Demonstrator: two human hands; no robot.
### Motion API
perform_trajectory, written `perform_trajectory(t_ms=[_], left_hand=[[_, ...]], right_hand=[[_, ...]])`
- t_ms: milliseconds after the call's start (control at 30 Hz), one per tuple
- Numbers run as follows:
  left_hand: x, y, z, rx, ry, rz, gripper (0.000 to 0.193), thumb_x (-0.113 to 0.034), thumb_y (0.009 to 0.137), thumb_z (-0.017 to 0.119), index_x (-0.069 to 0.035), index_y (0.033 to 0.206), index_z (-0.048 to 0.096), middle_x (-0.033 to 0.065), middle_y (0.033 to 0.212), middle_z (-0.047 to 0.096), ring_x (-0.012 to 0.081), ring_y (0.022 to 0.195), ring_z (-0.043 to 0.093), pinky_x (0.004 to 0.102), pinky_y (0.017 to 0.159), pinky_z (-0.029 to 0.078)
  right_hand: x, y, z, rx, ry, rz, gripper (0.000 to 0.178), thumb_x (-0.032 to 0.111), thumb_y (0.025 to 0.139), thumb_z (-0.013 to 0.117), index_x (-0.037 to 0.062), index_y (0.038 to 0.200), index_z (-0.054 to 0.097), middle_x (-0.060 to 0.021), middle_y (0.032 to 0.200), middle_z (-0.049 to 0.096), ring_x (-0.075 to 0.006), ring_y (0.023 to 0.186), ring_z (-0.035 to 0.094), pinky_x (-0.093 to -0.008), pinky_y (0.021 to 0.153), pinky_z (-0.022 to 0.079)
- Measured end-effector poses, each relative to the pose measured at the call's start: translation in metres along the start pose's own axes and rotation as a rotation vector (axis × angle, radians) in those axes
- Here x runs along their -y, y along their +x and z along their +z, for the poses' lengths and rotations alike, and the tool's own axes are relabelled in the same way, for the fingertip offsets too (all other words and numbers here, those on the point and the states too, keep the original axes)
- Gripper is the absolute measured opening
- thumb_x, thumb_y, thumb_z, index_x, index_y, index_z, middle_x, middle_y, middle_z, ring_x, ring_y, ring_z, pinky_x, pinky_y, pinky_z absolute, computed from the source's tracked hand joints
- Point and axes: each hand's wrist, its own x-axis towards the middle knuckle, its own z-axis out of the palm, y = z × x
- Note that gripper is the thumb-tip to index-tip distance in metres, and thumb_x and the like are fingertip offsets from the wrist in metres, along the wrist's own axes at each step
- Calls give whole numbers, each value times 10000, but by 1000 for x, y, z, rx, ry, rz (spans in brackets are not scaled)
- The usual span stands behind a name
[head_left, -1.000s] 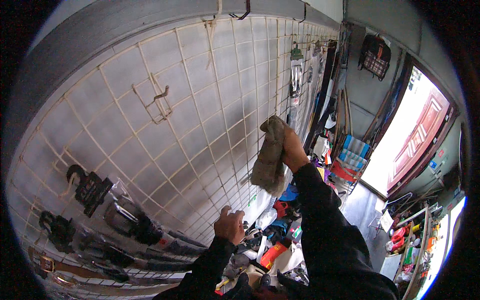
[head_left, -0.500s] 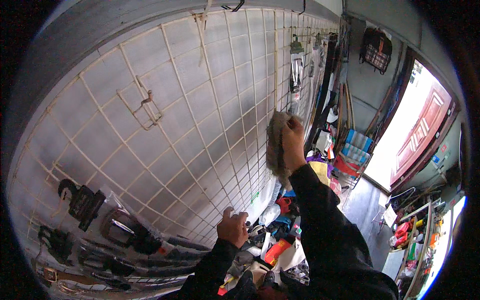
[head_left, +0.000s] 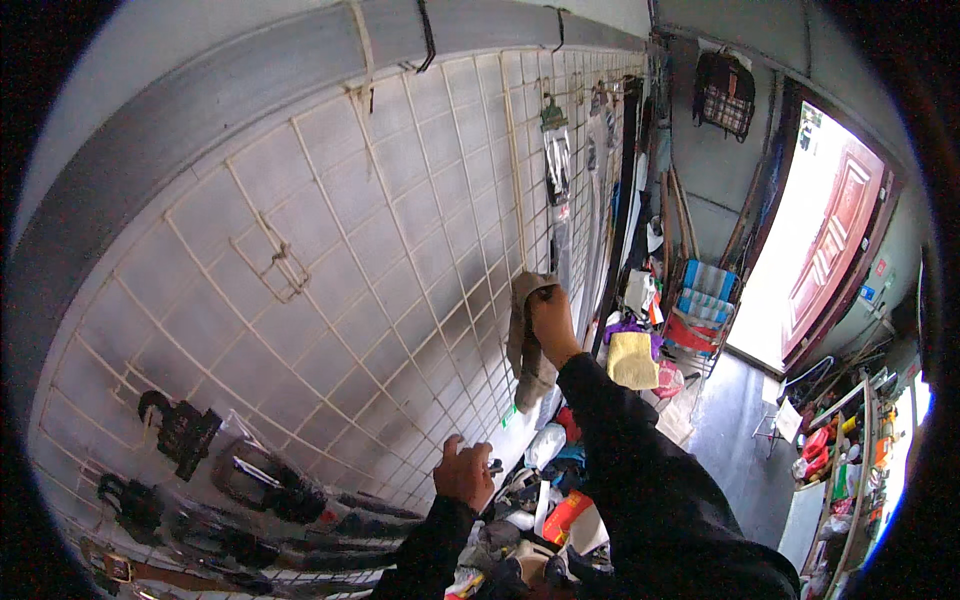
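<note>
Cloth point(head_left: 523, 340) in right hand point(head_left: 553, 322) (left hand point(head_left: 465, 474) lower, apart).

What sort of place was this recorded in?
Probably a small shop or a storeroom, though the picture doesn't settle which. Bagged belts hang on an off-white wire grid along the wall, and assorted goods crowd the right side, beyond the open doorway.

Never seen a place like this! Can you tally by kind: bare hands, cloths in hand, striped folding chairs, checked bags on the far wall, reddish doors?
Bare hands: 2 (left hand, right hand)
Grey-brown cloth: 1
Striped folding chair: 1
Checked bag: 1
Reddish door: 1
Total: 6
</note>
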Motion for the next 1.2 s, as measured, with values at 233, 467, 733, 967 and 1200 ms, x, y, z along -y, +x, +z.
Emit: perform_trajectory(t_ms=[233, 467, 733, 967, 1200], left_hand=[[2, 2, 3, -74, 34, 62, 288, -66, 793, 679, -169, 1063, 672, 64, 901, 723, 346, 1159, 582, 471, 840, 552], [-6, 2, -5, -112, 45, 82, 274, -62, 804, 676, -171, 1055, 673, 59, 892, 713, 351, 1126, 583, 470, 845, 550], [-5, 1, -4, -91, 88, 21, 257, -82, 804, 689, -176, 1043, 668, 51, 904, 724, 335, 1136, 588, 462, 868, 545], [4, 4, -1, -111, 45, 66, 286, -51, 783, 679, -182, 1036, 668, 40, 924, 720, 339, 1139, 574, 469, 863, 540], [7, 0, 4, -50, 78, 70, 302, -34, 772, 678, -179, 1036, 660, 56, 933, 709, 356, 1149, 558, 482, 842, 543]], right_hand=[[153, 78, 9, -128, 227, -433, 221, 120, 998, 610, -3, 1179, 581, -141, 1040, 708, -274, 914, 668, -389, 802, 536], [148, 104, 37, -232, -119, -481, 240, 185, 946, 656, -43, 1017, 634, -255, 935, 716, -468, 889, 680, -485, 796, 531], [12, 38, 10, -48, -262, -199, 292, 85, 916, 622, -10, 1192, 626, -276, 1069, 685, -437, 1039, 659, -480, 892, 507], [144, 96, 20, -227, 4, -515, 208, 72, 939, 599, -43, 1112, 610, -223, 959, 674, -366, 914, 650, -419, 831, 509], [110, 68, 27, -149, -77, -353, 215, 137, 930, 650, -33, 1059, 626, -288, 910, 687, -480, 900, 671, -502, 766, 518]])
